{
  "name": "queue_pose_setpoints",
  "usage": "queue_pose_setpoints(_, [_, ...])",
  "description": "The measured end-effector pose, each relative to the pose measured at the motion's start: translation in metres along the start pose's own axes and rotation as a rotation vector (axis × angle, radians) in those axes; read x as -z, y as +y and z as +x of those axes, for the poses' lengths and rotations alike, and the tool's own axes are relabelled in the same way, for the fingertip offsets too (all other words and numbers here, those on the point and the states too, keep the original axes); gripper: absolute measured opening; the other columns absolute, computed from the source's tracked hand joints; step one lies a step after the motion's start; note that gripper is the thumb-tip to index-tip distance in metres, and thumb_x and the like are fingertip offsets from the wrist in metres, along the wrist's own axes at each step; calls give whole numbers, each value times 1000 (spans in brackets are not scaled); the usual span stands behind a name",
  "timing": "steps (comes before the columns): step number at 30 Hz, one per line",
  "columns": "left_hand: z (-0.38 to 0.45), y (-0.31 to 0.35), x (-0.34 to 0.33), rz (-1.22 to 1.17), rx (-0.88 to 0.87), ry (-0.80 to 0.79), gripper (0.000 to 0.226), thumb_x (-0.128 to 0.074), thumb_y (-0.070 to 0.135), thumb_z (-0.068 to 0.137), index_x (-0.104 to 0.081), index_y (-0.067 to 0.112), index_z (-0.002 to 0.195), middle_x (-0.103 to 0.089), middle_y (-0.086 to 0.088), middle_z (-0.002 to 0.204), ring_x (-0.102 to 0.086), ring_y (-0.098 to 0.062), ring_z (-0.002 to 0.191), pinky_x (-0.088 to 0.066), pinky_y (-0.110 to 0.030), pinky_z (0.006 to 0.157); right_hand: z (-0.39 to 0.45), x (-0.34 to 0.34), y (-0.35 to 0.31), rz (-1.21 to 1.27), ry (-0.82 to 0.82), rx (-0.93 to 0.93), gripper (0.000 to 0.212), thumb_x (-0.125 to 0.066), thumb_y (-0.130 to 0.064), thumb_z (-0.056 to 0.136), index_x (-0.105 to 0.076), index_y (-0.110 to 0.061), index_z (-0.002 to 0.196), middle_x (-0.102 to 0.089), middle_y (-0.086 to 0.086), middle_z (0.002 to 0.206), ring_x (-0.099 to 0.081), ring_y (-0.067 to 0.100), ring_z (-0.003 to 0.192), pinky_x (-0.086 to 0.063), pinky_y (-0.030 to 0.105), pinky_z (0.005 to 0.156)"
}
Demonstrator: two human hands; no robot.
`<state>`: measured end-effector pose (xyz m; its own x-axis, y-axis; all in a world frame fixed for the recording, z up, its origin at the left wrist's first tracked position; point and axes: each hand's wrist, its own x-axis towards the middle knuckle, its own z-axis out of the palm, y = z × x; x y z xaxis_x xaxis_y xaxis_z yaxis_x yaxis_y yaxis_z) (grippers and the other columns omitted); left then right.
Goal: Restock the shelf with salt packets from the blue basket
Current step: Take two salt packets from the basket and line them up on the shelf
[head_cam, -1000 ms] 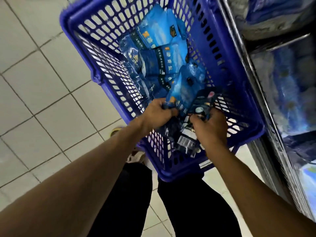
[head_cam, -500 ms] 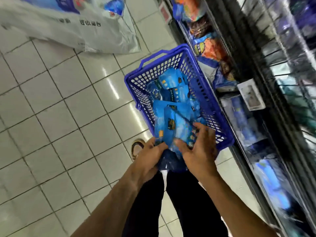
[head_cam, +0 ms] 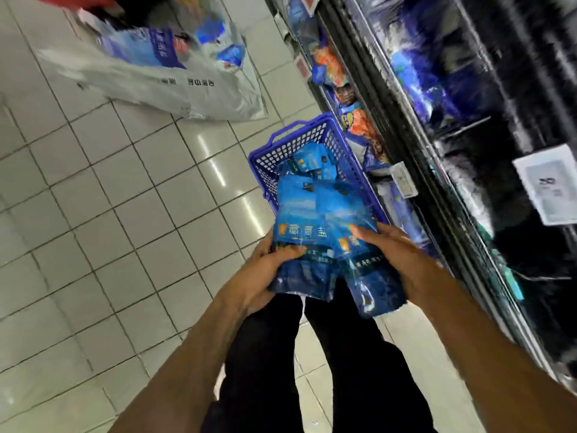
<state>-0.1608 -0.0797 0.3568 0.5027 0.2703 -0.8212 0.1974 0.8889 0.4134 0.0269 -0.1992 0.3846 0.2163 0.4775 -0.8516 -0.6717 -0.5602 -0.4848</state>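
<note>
A bundle of blue salt packets is held above the near end of the blue basket, which stands on the tiled floor beside the shelf. My left hand grips the bundle's left side with the thumb on top. My right hand grips the right side, fingers laid over the packets. More blue packets lie in the basket's far half. The shelf runs along the right, dark and blurred, with blue packets on its lower levels.
A large grey-white sack lies on the floor beyond the basket. Orange and blue snack bags fill the shelf next to the basket. White price tags hang on the shelf rails. My legs in black trousers are below.
Both hands have lifted the bundle of salt packets up out of the basket toward me. The view has risen, so the basket looks smaller and farther away.
</note>
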Motion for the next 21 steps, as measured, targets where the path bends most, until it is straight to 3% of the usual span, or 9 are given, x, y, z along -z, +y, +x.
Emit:
queue_pose_setpoints(2, [-29, 18, -2, 40, 6, 15, 55, -72, 5, 74, -65, 13, 128, -76, -12, 115, -76, -26, 90, -62, -36, 66, -38, 1, -3, 160, 20, -2, 22, -75, -30, 71, -83, -23, 91, -79, 4, 88, -76, 17, 71, -59, 27, 56])
queue_pose_setpoints(5, [-73, 46, -7, 85, -8, -1, 46, -71, 5, 76, -69, 7, 122, -77, -14, 109, -77, -27, 86, -62, -36, 62, -94, 4, -8, 374, -6, -17, 28, -67, -24, 78, -80, -17, 102, -79, 6, 93, -77, 19, 76, -62, 32, 60])
queue_pose_setpoints(8, [-112, 75, -14, 118, -43, 5, 52, -75, 5, 74, -67, 9, 125, -76, -13, 113, -77, -28, 90, -62, -39, 66, -147, 5, -16, 517, -62, 12, 36, -69, -20, 77, -74, -10, 112, -78, 9, 94, -76, 20, 75, -61, 30, 61])
queue_pose_setpoints(12, [-150, 106, -20, 223, -102, 31, 63, -82, 7, 68, -64, 6, 128, -76, -14, 114, -77, -28, 92, -62, -40, 69, -202, 4, -19, 496, -27, 181, 55, -63, -8, 81, -60, -17, 135, -71, 10, 122, -73, 25, 101, -61, 37, 76])
queue_pose_setpoints(18, [-180, 132, -46, 424, -153, -10, 90, -104, 39, 35, -72, 14, 115, -76, -17, 112, -76, -32, 92, -62, -41, 68, -265, -10, -12, 481, 161, 389, 52, -68, -1, 78, -62, -14, 128, -75, 12, 112, -76, 30, 92, -62, 41, 67])
queue_pose_setpoints(21, [-180, 142, -61, 574, -219, -85, 84, -102, 43, 41, -72, 17, 115, -77, -15, 111, -76, -34, 94, -62, -41, 71, -286, -24, 11, 554, 328, 462, 57, -75, -6, 74, -61, -15, 129, -73, 15, 118, -72, 39, 102, -61, 54, 79])
